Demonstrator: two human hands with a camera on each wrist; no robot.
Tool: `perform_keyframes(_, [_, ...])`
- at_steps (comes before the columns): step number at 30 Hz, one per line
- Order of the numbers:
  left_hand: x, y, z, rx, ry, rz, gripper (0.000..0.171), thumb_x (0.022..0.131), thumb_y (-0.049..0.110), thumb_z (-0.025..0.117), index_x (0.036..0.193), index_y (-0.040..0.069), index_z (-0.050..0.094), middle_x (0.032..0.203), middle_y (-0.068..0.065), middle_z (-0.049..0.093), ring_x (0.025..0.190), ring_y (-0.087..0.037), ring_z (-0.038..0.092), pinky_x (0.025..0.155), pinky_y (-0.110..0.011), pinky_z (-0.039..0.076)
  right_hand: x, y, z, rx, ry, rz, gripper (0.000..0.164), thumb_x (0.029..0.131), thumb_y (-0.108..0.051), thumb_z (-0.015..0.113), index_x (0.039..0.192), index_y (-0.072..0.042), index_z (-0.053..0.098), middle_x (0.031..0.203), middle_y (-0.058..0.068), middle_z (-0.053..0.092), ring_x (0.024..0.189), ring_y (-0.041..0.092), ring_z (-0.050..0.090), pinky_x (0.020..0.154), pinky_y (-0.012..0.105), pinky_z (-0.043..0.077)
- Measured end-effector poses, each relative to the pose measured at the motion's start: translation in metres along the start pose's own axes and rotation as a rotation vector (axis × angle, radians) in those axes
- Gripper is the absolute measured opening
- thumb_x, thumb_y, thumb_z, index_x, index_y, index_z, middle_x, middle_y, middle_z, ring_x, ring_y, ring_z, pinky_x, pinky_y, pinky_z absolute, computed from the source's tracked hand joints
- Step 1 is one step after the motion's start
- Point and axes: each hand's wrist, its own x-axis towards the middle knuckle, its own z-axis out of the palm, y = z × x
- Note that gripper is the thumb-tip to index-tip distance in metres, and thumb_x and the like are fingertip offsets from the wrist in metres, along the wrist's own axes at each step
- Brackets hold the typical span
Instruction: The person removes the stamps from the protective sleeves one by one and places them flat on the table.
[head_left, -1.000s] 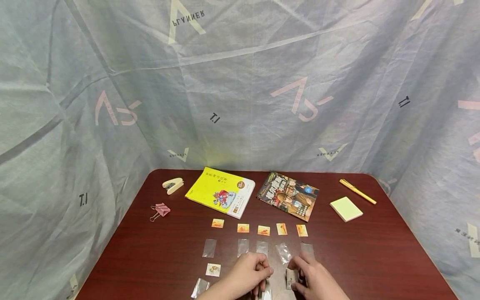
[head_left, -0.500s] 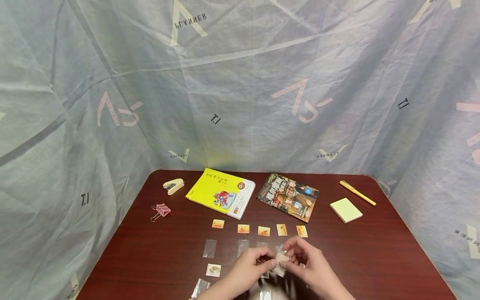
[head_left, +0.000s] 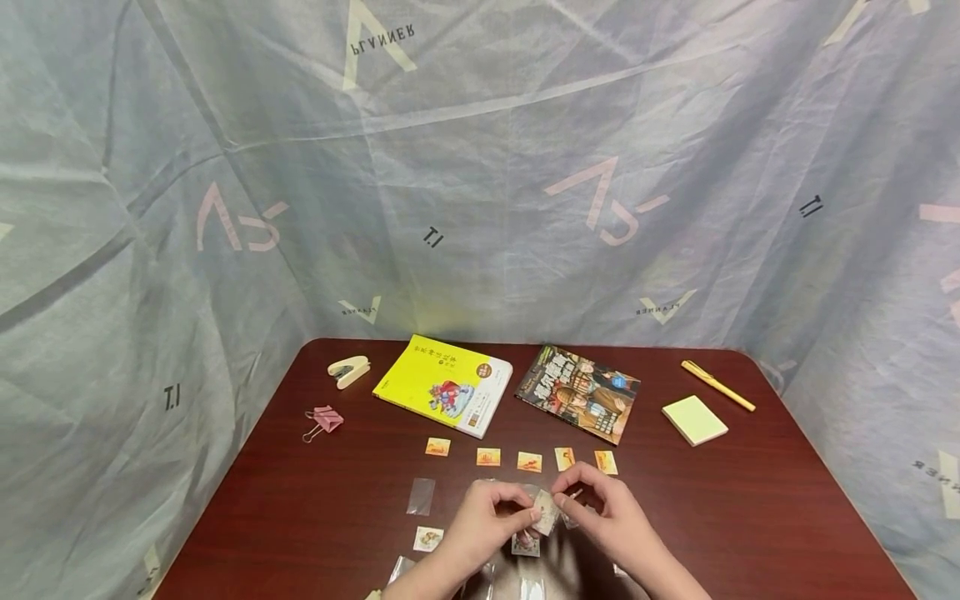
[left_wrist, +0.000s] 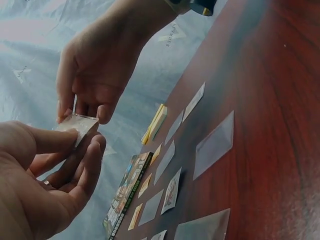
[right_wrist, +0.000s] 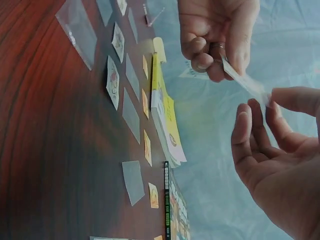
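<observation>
Above the table my left hand (head_left: 491, 521) pinches a small pale stamp-like card (head_left: 546, 512) between thumb and fingers. A clear plastic sleeve (left_wrist: 80, 118) appears to lie around the card. In the right wrist view, the thumb and forefinger of my right hand (right_wrist: 287, 155) pinch the sleeve's translucent end (right_wrist: 265, 96). How far the card sits inside the sleeve I cannot tell. Beneath the hands lies a picture card (head_left: 527, 543), partly covered by the left fingers. Another picture card (head_left: 428, 538) is left of the left hand.
Small orange cards (head_left: 488, 457) form a row, with clear sleeves (head_left: 421, 497) nearer me. Behind stand a yellow book (head_left: 442, 387) and a comic-covered book (head_left: 577, 396). A stapler (head_left: 348, 372) and pink binder clip (head_left: 325, 420) lie left; sticky notes (head_left: 694, 420) and a yellow pen (head_left: 717, 385) right.
A second ago my right hand was at a pale card on the table and my left at a sleeve. Both hands have since come together and raised card and sleeve between them.
</observation>
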Motion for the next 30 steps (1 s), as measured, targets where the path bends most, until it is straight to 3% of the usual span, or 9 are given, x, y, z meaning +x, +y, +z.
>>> perform_keyframes(9, [-0.001, 0.002, -0.003, 0.053, -0.032, 0.055, 0.007, 0.081, 0.019, 0.073, 0.078, 0.013, 0.073, 0.075, 0.003, 0.07, 0.067, 0.001, 0.059, 0.061, -0.02, 0.051, 0.001, -0.014, 0.0, -0.033, -0.07, -0.147, 0.006, 0.088, -0.005, 0.061, 0.093, -0.009, 0.063, 0.089, 0.007, 0.061, 0.073, 0.015, 0.055, 0.057, 0.027, 0.047])
perform_keyframes(16, [-0.002, 0.0, -0.003, 0.039, -0.034, 0.048, 0.007, 0.079, 0.019, 0.075, 0.077, 0.013, 0.072, 0.075, 0.004, 0.07, 0.065, 0.002, 0.059, 0.058, -0.02, 0.051, 0.001, -0.007, -0.001, -0.051, -0.007, -0.094, 0.014, 0.088, -0.011, 0.064, 0.097, -0.02, 0.06, 0.091, 0.001, 0.063, 0.075, 0.013, 0.058, 0.059, 0.026, 0.049])
perform_keyframes(24, [-0.002, 0.0, -0.005, 0.031, -0.027, 0.041, 0.009, 0.079, 0.021, 0.075, 0.074, 0.013, 0.072, 0.071, 0.002, 0.069, 0.061, 0.001, 0.057, 0.055, -0.02, 0.05, 0.005, 0.003, -0.004, -0.148, -0.021, -0.332, 0.02, 0.086, -0.001, 0.063, 0.093, -0.019, 0.062, 0.092, -0.004, 0.06, 0.077, 0.007, 0.053, 0.061, 0.023, 0.046])
perform_keyframes(30, [-0.002, 0.0, -0.006, 0.043, -0.039, 0.052, 0.01, 0.079, 0.021, 0.075, 0.074, 0.013, 0.071, 0.07, 0.003, 0.069, 0.059, 0.002, 0.057, 0.054, -0.021, 0.051, 0.004, 0.001, -0.004, -0.189, -0.008, -0.296, 0.018, 0.086, -0.003, 0.064, 0.093, -0.02, 0.063, 0.09, -0.005, 0.06, 0.072, 0.005, 0.05, 0.058, 0.021, 0.043])
